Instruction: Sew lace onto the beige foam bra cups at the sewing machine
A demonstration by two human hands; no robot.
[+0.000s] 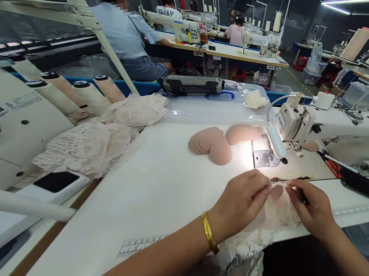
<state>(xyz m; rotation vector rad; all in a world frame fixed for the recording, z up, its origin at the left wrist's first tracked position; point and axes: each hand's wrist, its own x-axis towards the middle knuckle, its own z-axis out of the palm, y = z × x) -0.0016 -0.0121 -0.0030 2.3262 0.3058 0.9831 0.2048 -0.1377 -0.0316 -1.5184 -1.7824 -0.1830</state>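
Observation:
My left hand (pixel 242 203), with a gold bangle on the wrist, pinches the top edge of a pale beige lace fabric piece (pixel 257 241). On the other side, my right hand (pixel 310 206) grips the same edge between thumb and fingers. A small dark object (pixel 303 195) shows in the right palm, too hidden to name. The fabric hangs over the table's front edge towards my lap. Just beyond my hands is the lit needle area of a white sewing machine (pixel 344 126). Several tan moulded cups (pixel 219 146) lie left of its metal needle plate (pixel 265 158).
A heap of lace fabric (pixel 90 143) lies at the left, before thread cones (pixel 88 95). Orange-handled scissors (pixel 331 165) and a black phone (pixel 365 186) are at the right. A Claison-marked case (pixel 193 85) sits at the back. Beyond it, a person in light blue (pixel 126 37) sits at another machine.

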